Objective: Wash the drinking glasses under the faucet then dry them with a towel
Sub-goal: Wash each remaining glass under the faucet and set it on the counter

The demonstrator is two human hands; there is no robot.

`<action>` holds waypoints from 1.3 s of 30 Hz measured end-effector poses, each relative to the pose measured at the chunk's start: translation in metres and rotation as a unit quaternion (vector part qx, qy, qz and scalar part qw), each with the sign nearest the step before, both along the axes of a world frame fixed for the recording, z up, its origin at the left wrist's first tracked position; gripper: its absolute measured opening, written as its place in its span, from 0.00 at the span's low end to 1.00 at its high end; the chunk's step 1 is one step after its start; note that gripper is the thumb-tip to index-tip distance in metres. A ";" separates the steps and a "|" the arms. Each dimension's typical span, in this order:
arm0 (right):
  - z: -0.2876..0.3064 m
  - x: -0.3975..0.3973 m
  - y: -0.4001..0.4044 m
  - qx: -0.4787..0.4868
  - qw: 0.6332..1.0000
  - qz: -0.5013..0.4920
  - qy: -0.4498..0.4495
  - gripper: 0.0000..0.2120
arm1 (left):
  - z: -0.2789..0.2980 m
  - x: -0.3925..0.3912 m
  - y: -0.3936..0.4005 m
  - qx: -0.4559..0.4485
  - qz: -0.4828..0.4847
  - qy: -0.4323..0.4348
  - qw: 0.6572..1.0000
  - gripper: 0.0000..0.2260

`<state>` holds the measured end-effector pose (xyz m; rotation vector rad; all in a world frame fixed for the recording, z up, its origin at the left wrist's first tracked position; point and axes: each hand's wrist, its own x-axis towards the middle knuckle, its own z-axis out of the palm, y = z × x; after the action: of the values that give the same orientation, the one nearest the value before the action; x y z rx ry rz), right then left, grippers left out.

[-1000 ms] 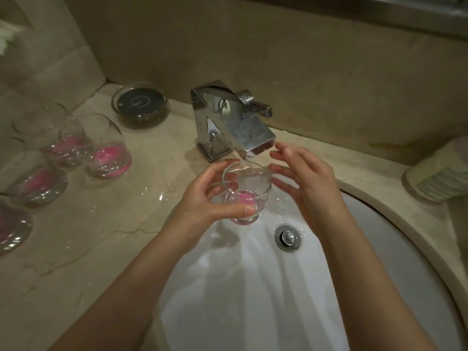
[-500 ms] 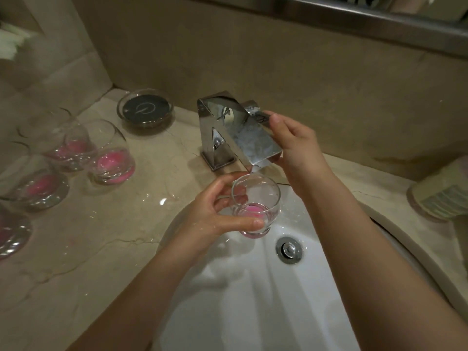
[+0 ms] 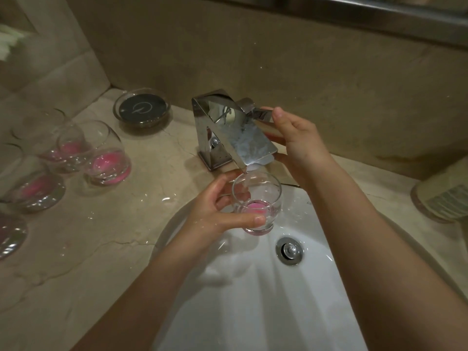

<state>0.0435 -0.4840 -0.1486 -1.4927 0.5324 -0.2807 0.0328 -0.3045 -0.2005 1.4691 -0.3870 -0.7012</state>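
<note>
My left hand (image 3: 217,209) grips a clear drinking glass (image 3: 260,198) with a pink base, upright over the white sink (image 3: 248,300), just under the spout of the chrome faucet (image 3: 228,130). My right hand (image 3: 296,140) is curled round the faucet's lever handle (image 3: 258,114) at its right side. A short stream of water shows at the spout's lip above the glass. Several more pink-based glasses (image 3: 106,158) stand on the counter at the left. No towel is in view.
A round glass dish with a dark lid (image 3: 141,108) sits at the back left of the beige stone counter (image 3: 101,236). A cylindrical container (image 3: 445,198) lies at the right edge. The drain (image 3: 290,250) is right of the held glass. The wall rises close behind the faucet.
My right hand rose from beside the glass to the faucet's lever and now holds it. The left hand kept the glass under the spout. The view shifted slightly.
</note>
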 end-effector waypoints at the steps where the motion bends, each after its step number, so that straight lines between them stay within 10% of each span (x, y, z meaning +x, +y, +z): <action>1: 0.000 0.000 -0.001 0.001 1.000 0.002 0.000 0.16 | 0.000 0.000 -0.001 0.000 0.001 -0.002 1.000 0.38; 14: -0.031 -0.086 0.019 0.090 0.995 -0.026 0.033 0.13 | 0.000 -0.002 -0.004 -0.072 0.002 0.058 0.996 0.36; 24: -0.051 -0.107 0.049 0.380 0.923 0.035 0.043 0.27 | -0.004 -0.005 0.001 -0.060 -0.006 0.034 0.998 0.38; 31: -0.050 -0.106 0.046 0.281 0.959 -0.032 0.006 0.22 | 0.013 0.000 0.010 0.049 0.026 -0.152 0.987 0.20; 39: -0.038 -0.102 0.042 0.188 0.982 0.000 0.029 0.15 | 0.031 0.001 -0.005 0.056 -0.118 -0.019 0.991 0.10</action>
<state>-0.0585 -0.4422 -0.1871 -1.1367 0.5958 -0.1275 0.0337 -0.3096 -0.1699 1.5601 -0.5637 -0.8965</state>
